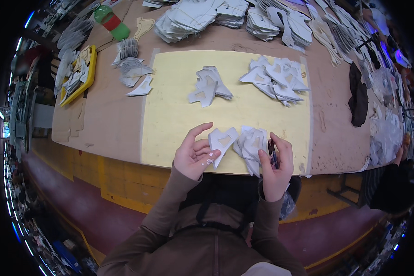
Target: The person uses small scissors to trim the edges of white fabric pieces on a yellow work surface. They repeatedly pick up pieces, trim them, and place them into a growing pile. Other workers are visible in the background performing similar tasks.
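Left hand (195, 154) is found at the near edge of the yellow mat (170, 115), thumb and fingers closed on a single white cut piece (222, 141) with a notched opening, which is lifted slightly off the mat. Right hand (275, 163) is closed around a small dark tool (272, 155), possibly a pen or marker, though its kind cannot be made out; its fingers also rest against a small stack of like white pieces (251, 145) lying just beside the held piece.

Judgement on handling: the pieces appear thin and flexible, so a light pinch near one edge is advised, with the single piece kept flat and clear of the stack so that only one is separated at a time. The tool tip is best kept off the stack until the piece is steadied.

Two further groups of white pieces are noted on the mat, a smaller one (209, 86) at far centre and a larger one (276, 78) at far right. The mat is laid on a brown worktable (110, 119). A yellow tray (89, 73) of pieces is seen at far left, a green bottle (112, 20) beyond it, and many stacked cut parts (193, 16) along the far edge. Dark pieces (358, 96) lie at right. A workshop floor surrounds the table.
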Tool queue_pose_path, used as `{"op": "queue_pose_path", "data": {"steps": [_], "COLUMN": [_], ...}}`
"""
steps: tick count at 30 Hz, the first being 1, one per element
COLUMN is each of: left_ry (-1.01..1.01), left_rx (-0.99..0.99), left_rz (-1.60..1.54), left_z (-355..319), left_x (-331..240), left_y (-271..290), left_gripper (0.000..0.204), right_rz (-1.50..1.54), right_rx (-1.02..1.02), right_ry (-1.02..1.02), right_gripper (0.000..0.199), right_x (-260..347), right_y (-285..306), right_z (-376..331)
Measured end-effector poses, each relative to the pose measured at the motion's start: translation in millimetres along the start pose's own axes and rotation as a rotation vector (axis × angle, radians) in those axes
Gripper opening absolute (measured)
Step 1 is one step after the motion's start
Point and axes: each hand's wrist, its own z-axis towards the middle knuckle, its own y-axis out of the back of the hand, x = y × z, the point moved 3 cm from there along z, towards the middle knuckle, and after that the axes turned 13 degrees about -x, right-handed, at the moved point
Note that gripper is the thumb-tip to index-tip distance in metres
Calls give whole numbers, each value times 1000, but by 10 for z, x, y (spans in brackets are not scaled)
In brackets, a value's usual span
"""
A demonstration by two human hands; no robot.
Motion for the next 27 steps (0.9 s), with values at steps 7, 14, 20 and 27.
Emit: {"op": "queue_pose_path", "data": {"steps": [7, 14, 20, 27], "left_ry": [54, -80, -105, -177], "left_rx": [34, -49, -57, -122], "left_rz": [13, 49, 107, 245], "left_z": [-49, -19, -59, -41], "left_x": [61, 65, 50, 31], "left_y": [-128, -173, -213, -173], "left_gripper": [31, 24, 23, 23], "right_rz": [119, 187, 198, 97], "right_rx": [184, 244, 329, 508], "right_ry": [213, 99, 114, 173], "right_gripper": [35, 29, 25, 36], "right_x": [203, 264, 266, 193], "right_y": [-71, -113, -252, -263], "right_z": [-207, -308, -366, -342]}}
